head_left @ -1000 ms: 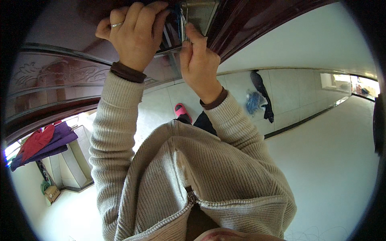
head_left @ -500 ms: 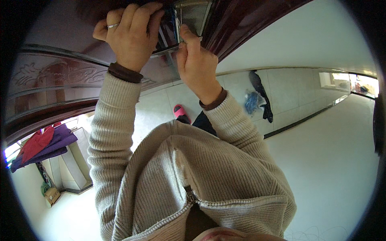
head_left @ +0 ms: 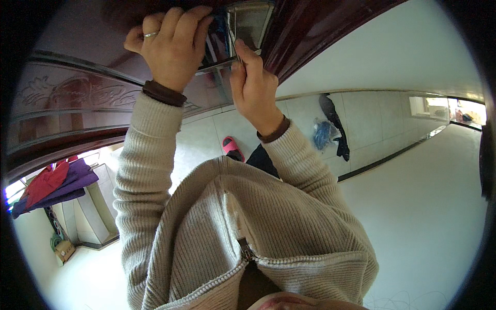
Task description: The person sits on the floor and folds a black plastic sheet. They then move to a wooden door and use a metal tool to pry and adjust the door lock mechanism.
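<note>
Dark red-brown wooden furniture [head_left: 88,41] with a glossy face and carved trim spans the top left. My left hand [head_left: 173,49], with a ring and a brown cuff, is closed over it beside a narrow opening; its fingertips curl out of sight, so what they grip is hidden. My right hand [head_left: 254,85] is closed in a pinch between thumb and forefinger at the lower edge of that opening. A thin, shiny metal strip [head_left: 234,26] rises from this pinch; its exact kind is unclear. Behind it is a pale framed panel [head_left: 253,26], with something blue at its left side.
A pink slipper [head_left: 232,147] is on a foot below the furniture. To the right, on pale tiles, lie a crumpled blue plastic bag [head_left: 324,133] and a long black item [head_left: 335,124]. Red and purple cloths [head_left: 57,183] hang at left above a small cardboard box [head_left: 64,251].
My right hand has shifted slightly down from the opening, and more of the pale panel shows. My left hand has moved a little to the right, still curled.
</note>
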{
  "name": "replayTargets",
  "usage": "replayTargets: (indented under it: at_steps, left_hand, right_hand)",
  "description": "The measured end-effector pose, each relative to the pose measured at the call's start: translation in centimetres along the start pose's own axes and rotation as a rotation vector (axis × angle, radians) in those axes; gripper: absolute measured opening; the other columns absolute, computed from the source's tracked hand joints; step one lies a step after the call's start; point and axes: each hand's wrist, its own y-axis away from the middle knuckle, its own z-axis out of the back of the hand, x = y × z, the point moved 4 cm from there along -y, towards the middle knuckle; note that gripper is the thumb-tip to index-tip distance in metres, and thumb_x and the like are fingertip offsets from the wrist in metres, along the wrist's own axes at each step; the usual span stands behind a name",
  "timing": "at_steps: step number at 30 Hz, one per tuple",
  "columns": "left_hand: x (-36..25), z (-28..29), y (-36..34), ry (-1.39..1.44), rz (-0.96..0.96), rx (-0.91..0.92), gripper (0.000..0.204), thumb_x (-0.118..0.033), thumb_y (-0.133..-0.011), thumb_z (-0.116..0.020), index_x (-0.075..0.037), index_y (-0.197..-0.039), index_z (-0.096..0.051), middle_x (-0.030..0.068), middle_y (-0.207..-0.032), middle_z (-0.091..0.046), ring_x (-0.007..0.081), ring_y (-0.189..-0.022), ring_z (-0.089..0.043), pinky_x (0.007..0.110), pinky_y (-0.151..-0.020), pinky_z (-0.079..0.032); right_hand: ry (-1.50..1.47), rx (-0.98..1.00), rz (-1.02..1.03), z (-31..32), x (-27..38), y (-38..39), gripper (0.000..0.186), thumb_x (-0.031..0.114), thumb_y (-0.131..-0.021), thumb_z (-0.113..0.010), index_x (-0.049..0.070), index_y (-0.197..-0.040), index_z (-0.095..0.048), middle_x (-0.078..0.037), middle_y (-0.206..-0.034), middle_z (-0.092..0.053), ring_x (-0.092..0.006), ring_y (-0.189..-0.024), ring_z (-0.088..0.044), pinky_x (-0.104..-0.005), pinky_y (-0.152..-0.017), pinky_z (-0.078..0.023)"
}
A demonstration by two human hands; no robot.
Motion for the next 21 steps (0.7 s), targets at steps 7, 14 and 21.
replayTargets:
  at_steps: [7, 14, 21]
  left_hand:
    - [-0.8, -0.6, 2.1, -0.013, 0.136, 0.057, 0.015, -0.032, -0.076, -0.069, -0.028, -0.090, -0.067, -0.0087, -0.073, -0.052, 0.0150, -0.074, -0.048, 0.039, -0.074, -0.026]
    - [-3.3, -0.7, 2.8, 0.089, 0.429, 0.059, 0.011, -0.031, -0.078, -0.067, -0.024, -0.086, -0.068, -0.0068, -0.070, -0.054, 0.0167, -0.073, -0.049, 0.039, -0.075, -0.026]
    - [-4.3, -2.0, 3.1, 0.131, 0.644, 0.037, 0.008, -0.025, -0.078, -0.067, -0.017, -0.081, -0.065, -0.0044, -0.073, -0.058, 0.0191, -0.075, -0.050, 0.038, -0.075, -0.028]
  right_hand:
    - [-0.051, -0.025, -0.038, -0.1, -0.5, 0.4, 0.039, 0.006, -0.083, -0.056, 0.004, -0.121, -0.046, -0.015, -0.079, -0.064, -0.0286, -0.053, -0.060, -0.0371, -0.046, -0.046]
    - [-0.160, -0.026, -0.017, 3.3, -1.3, 1.8, 0.034, 0.009, -0.088, -0.053, 0.000, -0.120, -0.047, -0.018, -0.092, -0.064, -0.0312, -0.064, -0.064, -0.0363, -0.056, -0.050]
    - [-0.248, 0.203, -0.045, 4.8, -2.7, 0.8, 0.033, 0.009, -0.089, -0.052, -0.001, -0.119, -0.048, -0.016, -0.082, -0.064, -0.0274, -0.056, -0.061, -0.0342, -0.052, -0.048]
